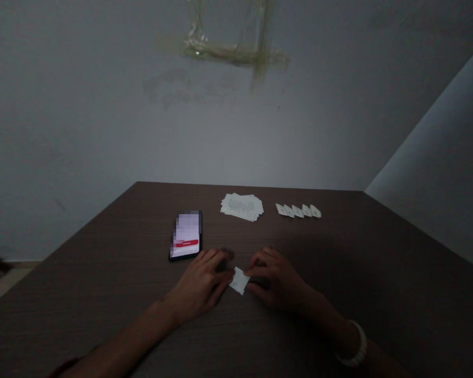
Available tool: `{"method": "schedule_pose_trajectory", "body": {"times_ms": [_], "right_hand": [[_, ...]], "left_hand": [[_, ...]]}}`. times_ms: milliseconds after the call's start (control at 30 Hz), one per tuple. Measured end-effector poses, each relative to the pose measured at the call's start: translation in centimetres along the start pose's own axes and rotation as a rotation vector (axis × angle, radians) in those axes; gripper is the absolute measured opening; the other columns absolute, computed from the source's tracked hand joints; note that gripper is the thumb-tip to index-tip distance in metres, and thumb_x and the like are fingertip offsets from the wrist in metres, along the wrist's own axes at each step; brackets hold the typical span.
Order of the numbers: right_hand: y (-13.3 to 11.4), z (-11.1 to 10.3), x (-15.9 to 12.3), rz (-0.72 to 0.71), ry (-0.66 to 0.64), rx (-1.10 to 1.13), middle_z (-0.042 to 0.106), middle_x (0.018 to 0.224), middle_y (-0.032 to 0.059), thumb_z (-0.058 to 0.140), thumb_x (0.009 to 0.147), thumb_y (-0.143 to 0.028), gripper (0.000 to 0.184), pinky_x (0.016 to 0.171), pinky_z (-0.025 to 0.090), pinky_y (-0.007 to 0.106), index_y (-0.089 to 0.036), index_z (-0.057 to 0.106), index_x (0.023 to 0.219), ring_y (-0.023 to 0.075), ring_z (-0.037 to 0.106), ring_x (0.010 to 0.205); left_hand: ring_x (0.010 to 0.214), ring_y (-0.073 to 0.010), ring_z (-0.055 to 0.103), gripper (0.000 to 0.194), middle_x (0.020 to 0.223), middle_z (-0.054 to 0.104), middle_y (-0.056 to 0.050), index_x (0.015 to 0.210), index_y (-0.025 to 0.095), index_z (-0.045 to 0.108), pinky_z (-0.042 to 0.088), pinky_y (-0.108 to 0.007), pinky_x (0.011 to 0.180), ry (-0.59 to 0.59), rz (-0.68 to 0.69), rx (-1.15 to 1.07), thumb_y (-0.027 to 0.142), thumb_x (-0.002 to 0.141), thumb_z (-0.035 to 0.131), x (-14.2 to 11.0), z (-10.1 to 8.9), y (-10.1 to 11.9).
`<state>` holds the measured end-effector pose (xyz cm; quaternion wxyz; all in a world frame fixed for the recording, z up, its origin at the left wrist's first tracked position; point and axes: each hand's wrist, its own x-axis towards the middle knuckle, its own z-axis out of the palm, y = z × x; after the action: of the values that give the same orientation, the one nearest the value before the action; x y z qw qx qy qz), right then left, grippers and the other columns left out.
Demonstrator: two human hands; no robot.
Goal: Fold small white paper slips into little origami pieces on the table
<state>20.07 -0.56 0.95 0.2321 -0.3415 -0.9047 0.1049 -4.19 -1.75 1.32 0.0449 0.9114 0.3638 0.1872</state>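
Between my two hands, just above or on the table, is a small piece of white paper [240,281] with faint print, turned cornerwise. My left hand [207,275] pinches its left edge between thumb and fingers. The right edge is pinched by my right hand [274,275], whose other fingers curl above. Beyond them lies a loose pile of printed white paper sheets [242,206]. To its right, several small folded white papers [298,211] sit in an overlapping row.
A phone [186,235] with a lit screen lies on the dark wooden table [114,252], just beyond my left hand. The table's far edge runs along a grey wall [102,105] with yellowed tape [236,56] on it. A pale bracelet [358,346] circles my right forearm.
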Motion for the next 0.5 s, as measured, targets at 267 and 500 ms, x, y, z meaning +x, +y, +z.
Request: {"method": "schedule_pose_trajectory", "body": {"times_ms": [267, 500], "right_hand": [[0.15, 0.17, -0.11, -0.002, 0.006, 0.016, 0.061, 0.093, 0.0042, 0.065, 0.086, -0.027, 0.010, 0.080, 0.040, 0.035, -0.023, 0.072, 0.092, 0.0195, 0.051, 0.089], [0.42, 0.15, -0.06, -0.048, 0.011, 0.009, 0.062, 0.091, 0.0037, 0.066, 0.086, -0.025, 0.007, 0.078, 0.041, 0.032, -0.022, 0.072, 0.084, 0.0180, 0.052, 0.087]], "left_hand": [[0.100, -0.0250, 0.050, 0.020, 0.106, 0.060, -0.008, 0.101, 0.019, 0.070, 0.043, -0.042, 0.087, 0.019, 0.032, -0.072, 0.031, 0.089, 0.058, 0.08, -0.43, 0.50], [0.096, -0.0220, 0.050, 0.015, 0.100, 0.061, -0.006, 0.088, 0.020, 0.071, 0.042, -0.038, 0.084, 0.086, 0.027, -0.127, 0.020, 0.090, 0.056, -0.23, 0.27, 0.00]]}}
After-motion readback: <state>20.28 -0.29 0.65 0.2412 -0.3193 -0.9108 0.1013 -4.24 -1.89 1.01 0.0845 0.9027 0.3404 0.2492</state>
